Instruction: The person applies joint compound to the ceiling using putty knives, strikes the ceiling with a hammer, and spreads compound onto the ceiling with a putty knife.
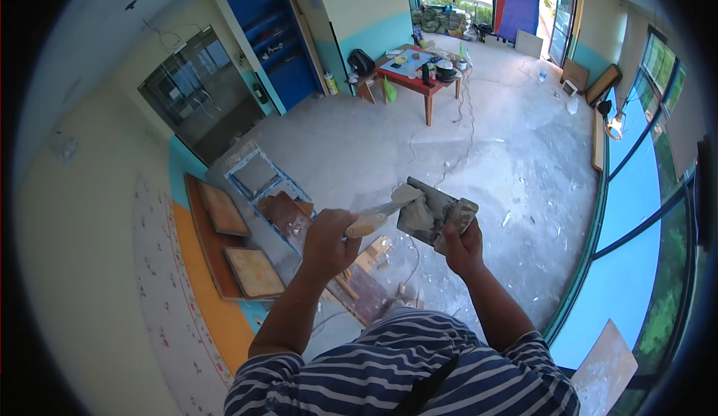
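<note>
My left hand (327, 241) is closed around the pale handle of a putty knife (365, 225). Its blade points right and carries a lump of off-white putty (406, 193) at the tip. In front of my chest, my right hand (464, 247) grips a plastering trowel (429, 191) whose flat face is tilted up toward me. More putty is smeared across the trowel's middle. The knife's tip is over the trowel's left edge; whether they touch I cannot tell.
Below on the left stand a paint-stained frame (254, 173) and boards (254, 272) against the wall. A cluttered red table (428, 83) stands farther back. Cords run over the debris-strewn floor (516, 162). Windows (636, 184) line the right side, with a lit lamp (615, 127).
</note>
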`<act>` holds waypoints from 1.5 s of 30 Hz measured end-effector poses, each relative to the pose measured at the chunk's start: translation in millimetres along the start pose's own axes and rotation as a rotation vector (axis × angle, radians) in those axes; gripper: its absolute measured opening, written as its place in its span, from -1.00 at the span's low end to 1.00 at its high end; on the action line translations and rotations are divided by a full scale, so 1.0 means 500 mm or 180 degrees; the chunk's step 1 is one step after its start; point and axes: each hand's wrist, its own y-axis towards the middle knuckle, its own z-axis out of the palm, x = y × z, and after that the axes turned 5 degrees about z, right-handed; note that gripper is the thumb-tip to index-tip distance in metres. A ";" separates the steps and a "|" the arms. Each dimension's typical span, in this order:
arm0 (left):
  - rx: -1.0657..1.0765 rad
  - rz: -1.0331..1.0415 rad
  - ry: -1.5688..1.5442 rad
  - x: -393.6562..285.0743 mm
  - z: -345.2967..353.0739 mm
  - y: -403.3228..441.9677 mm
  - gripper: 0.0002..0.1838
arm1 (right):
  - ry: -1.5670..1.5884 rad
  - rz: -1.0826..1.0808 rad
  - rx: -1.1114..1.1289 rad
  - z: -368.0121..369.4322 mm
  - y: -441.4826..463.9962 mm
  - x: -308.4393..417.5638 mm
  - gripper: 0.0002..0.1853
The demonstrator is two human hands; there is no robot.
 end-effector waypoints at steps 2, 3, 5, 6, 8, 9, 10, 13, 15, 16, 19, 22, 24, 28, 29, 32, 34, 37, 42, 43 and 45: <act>-0.0353 0.0353 0.0112 0.007 0.006 0.004 -0.63 | 0.0221 0.0113 0.0054 0.001 0.003 -0.020 -0.62; -0.0492 0.0442 0.0162 0.009 0.008 0.009 -0.62 | 0.0336 0.0166 0.0086 0.000 0.003 -0.026 -0.63; -0.0775 0.0635 0.0280 0.017 0.006 0.016 -0.60 | 0.1751 0.1087 -0.0046 0.031 0.005 -0.031 -0.57; -0.0879 0.0718 0.0325 0.024 0.001 0.020 -0.60 | 0.2460 0.1552 -0.0082 0.051 0.007 -0.028 -0.54; -0.1089 0.0891 0.0432 0.037 -0.014 0.033 -0.60 | 0.3075 0.2209 0.0228 0.070 0.019 -0.067 -0.53; -0.1089 0.0860 0.0485 0.037 -0.027 0.041 -0.60 | 0.3363 0.2541 0.0417 0.077 0.023 -0.082 -0.53; -0.1110 0.0843 0.0563 0.041 -0.044 0.053 -0.60 | 0.3334 0.2657 0.0355 0.088 0.024 -0.094 -0.51; -0.1513 0.0770 0.0865 0.064 -0.123 0.114 -0.64 | 0.3501 0.2628 0.0538 0.101 0.028 -0.088 -0.51; -0.1819 0.0747 0.1256 0.086 -0.226 0.170 -0.69 | 0.3615 0.2469 0.0725 0.100 0.028 -0.077 -0.52; -0.1908 0.0702 0.1514 0.086 -0.289 0.201 -0.71 | 0.3655 0.2328 0.0819 0.090 0.024 -0.085 -0.53; -0.2561 0.0753 0.2257 0.060 -0.474 0.315 -0.77 | 0.3602 0.2305 0.0644 0.057 0.021 -0.151 -0.52; -0.2913 0.0771 0.2630 0.016 -0.670 0.438 -0.75 | 0.3632 0.2256 0.0502 0.041 0.019 -0.160 -0.52; -0.3077 0.0927 0.2945 -0.035 -0.763 0.511 -0.71 | 0.3696 0.2227 0.0485 0.035 0.015 -0.155 -0.50; -0.2990 0.1230 0.3715 -0.105 -0.903 0.633 -0.63 | 0.3731 0.2218 0.0411 0.010 0.020 -0.188 -0.50; -0.2935 0.1251 0.3852 -0.121 -0.925 0.658 -0.59 | 0.3765 0.2196 0.0420 0.005 0.021 -0.197 -0.49; -0.2975 0.0762 0.3753 -0.160 -0.956 0.724 -0.51 | 0.3798 0.2161 0.0439 0.005 0.023 -0.190 -0.49; -0.2985 0.0280 0.3749 -0.171 -0.962 0.748 -0.49 | 0.3789 0.2128 0.0413 0.006 0.018 -0.189 -0.49; -0.3148 -0.0259 0.3776 -0.164 -0.964 0.771 -0.45 | 0.3735 0.2050 0.0343 0.003 0.014 -0.190 -0.50; -0.3463 -0.0485 0.3615 -0.122 -0.987 0.785 -0.39 | 0.3657 0.2018 0.0212 -0.009 -0.002 -0.189 -0.51; -0.3472 -0.0582 0.3515 -0.111 -0.993 0.782 -0.39 | 0.3678 0.2059 0.0256 -0.014 -0.006 -0.186 -0.56; -0.3599 -0.0736 0.3300 -0.078 -1.010 0.769 -0.38 | 0.3711 0.2146 0.0347 -0.031 -0.022 -0.168 -0.66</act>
